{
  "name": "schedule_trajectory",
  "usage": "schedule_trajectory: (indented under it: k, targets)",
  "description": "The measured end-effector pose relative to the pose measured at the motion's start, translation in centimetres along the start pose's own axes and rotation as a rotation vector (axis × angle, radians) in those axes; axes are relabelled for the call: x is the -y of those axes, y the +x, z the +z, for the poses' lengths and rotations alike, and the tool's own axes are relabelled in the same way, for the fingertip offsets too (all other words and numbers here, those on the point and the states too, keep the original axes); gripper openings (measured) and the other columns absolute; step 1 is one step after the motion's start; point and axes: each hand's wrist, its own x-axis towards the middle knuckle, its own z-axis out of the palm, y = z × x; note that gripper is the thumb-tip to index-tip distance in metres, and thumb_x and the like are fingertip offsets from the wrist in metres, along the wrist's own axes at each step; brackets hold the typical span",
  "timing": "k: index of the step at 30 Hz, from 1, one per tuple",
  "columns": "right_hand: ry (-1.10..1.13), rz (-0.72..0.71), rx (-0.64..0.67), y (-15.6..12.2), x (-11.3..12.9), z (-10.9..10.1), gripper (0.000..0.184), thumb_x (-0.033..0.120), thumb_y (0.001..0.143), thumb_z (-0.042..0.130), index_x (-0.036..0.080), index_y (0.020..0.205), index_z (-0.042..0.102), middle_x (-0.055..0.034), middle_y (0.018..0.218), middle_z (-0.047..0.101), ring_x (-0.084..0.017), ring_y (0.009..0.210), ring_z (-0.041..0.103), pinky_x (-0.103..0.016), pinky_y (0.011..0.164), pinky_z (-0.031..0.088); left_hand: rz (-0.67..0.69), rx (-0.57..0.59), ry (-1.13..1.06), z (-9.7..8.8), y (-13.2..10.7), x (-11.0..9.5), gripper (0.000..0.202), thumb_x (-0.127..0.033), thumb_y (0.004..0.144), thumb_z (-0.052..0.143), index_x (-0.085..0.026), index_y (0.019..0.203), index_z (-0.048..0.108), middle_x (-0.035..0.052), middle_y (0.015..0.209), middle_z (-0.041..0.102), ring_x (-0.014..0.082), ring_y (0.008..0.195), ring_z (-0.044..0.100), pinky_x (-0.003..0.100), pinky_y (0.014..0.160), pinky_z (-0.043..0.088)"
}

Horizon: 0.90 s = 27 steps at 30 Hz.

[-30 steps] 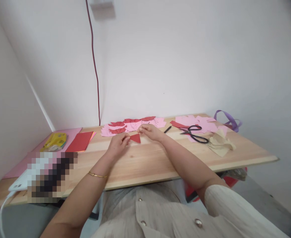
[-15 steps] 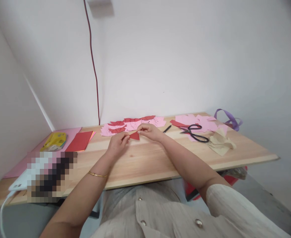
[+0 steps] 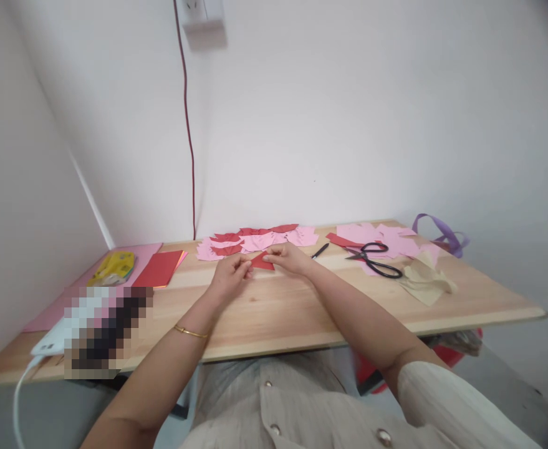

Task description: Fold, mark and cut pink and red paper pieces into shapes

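Observation:
A small red folded paper piece (image 3: 260,262) lies low over the wooden table (image 3: 278,305), pinched from both sides. My left hand (image 3: 230,277) grips its left edge with thumb and fingers closed. My right hand (image 3: 287,257) pinches its right corner the same way. Just behind them lies a row of pink and red folded papers (image 3: 255,239).
Black scissors (image 3: 374,259) rest on loose pink sheets (image 3: 376,237) at the right, with a black pen (image 3: 319,251), cream paper scraps (image 3: 426,280) and a purple ribbon (image 3: 442,232). A red paper stack (image 3: 160,269), a yellow packet (image 3: 113,267) and a blurred-out object (image 3: 100,330) lie left.
Both hands kept their pinch on the red piece and pressed it flatter, closer to the table. The camera tilted slightly, shifting the scene right and down.

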Motion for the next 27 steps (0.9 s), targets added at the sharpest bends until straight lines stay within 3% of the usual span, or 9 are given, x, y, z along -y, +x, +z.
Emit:
schedule_trajectory:
  k: [4,9,14,19,23,27]
  targets:
    - [-0.03,0.003,0.001,-0.1,-0.1,-0.5,0.036,0.046,0.077,0.057,0.017,0.059,0.046,0.0034,0.06,0.04,-0.01,0.06,0.037,-0.023,0.058,0.029,-0.077,0.001,-0.161,0.2,0.1,-0.1,0.023,-0.039,0.076,0.062,-0.016,0.073,0.06,0.0019,0.063,0.065,0.0134,0.054,0.061,0.025,0.056,0.048]
    - [-0.025,-0.01,0.126,-0.1,-0.3,-0.7,0.035,0.046,0.08,0.054,0.016,0.062,0.05,0.0031,0.061,0.042,-0.01,0.059,0.037,-0.023,0.057,0.029,-0.172,-0.049,-0.291,0.1,0.2,0.2,0.03,-0.043,0.07,0.068,-0.015,0.077,0.06,0.0026,0.066,0.066,0.0133,0.053,0.061,0.028,0.056,0.051]
    - [-0.097,-0.012,0.039,0.1,-0.4,-0.9,0.034,0.045,0.081,0.052,0.017,0.062,0.049,0.0023,0.061,0.046,-0.011,0.061,0.041,-0.025,0.061,0.032,-0.204,-0.062,-0.327,0.3,0.3,0.2,0.034,-0.044,0.067,0.072,-0.014,0.078,0.061,0.003,0.066,0.067,0.0138,0.054,0.062,0.029,0.058,0.051]
    - [-0.106,-0.003,0.054,0.0,-0.3,-1.1,0.036,0.045,0.082,0.05,0.018,0.059,0.044,0.0032,0.059,0.042,-0.01,0.058,0.037,-0.024,0.057,0.03,-0.31,0.101,-0.464,-0.1,0.2,0.3,0.034,-0.04,0.063,0.077,-0.013,0.077,0.06,0.0074,0.072,0.069,0.0177,0.061,0.067,0.032,0.062,0.053]
    - [-0.13,-0.015,0.07,-0.1,-0.3,-1.5,0.034,0.042,0.082,0.05,0.018,0.059,0.044,0.0037,0.058,0.039,-0.01,0.056,0.035,-0.024,0.055,0.028,-0.443,0.23,-0.55,-1.5,0.3,1.0,0.041,-0.034,0.06,0.081,-0.013,0.09,0.062,0.0125,0.084,0.071,0.0221,0.074,0.069,0.035,0.069,0.053]
    - [-0.18,0.0,0.126,-0.2,-0.2,-1.1,0.03,0.039,0.082,0.05,0.017,0.062,0.048,0.003,0.059,0.044,-0.01,0.056,0.038,-0.024,0.055,0.029,-0.327,0.126,-0.445,-1.6,0.5,0.7,0.035,-0.04,0.07,0.073,-0.017,0.095,0.066,0.0093,0.095,0.07,0.0183,0.083,0.065,0.031,0.074,0.05]
